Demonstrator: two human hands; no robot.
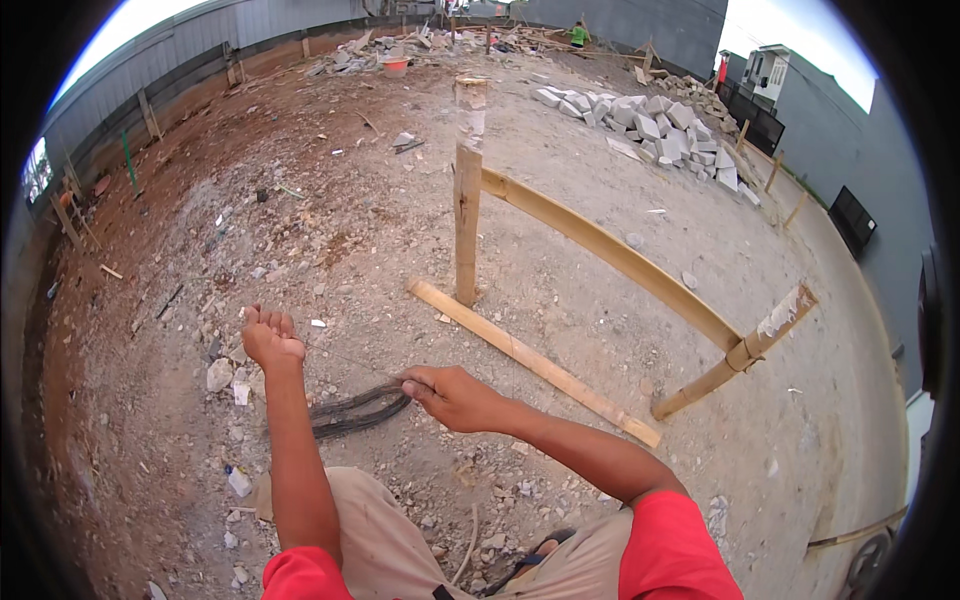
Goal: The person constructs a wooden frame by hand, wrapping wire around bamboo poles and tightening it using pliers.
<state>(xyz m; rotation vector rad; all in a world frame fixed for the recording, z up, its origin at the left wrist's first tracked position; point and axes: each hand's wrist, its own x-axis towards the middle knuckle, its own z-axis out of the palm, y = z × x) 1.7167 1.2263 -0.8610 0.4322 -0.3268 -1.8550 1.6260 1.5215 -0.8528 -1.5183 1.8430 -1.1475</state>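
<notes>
My right hand [452, 396] pinches the end of a looped bundle of thin black wire [350, 415], which hangs level above the rubble ground. My left hand [273, 340] is raised to the left of it, fingers curled closed. A faint thin strand runs from the bundle toward my left fist, and the fingers hide its end. Ahead of my right hand, a bamboo plank [535, 362] lies on the ground. Beyond it, an upright bamboo post [467, 200] and a leaning bamboo post [740, 355] are joined by a split bamboo rail [610, 248].
Pale blocks [660, 125] lie heaped at the far right. An orange bucket [396, 67] stands near debris at the back. A person in green [578, 35] is far off. Metal fencing [150, 70] bounds the left, a grey wall [860, 150] the right. Loose stones [222, 375] lie near my left arm.
</notes>
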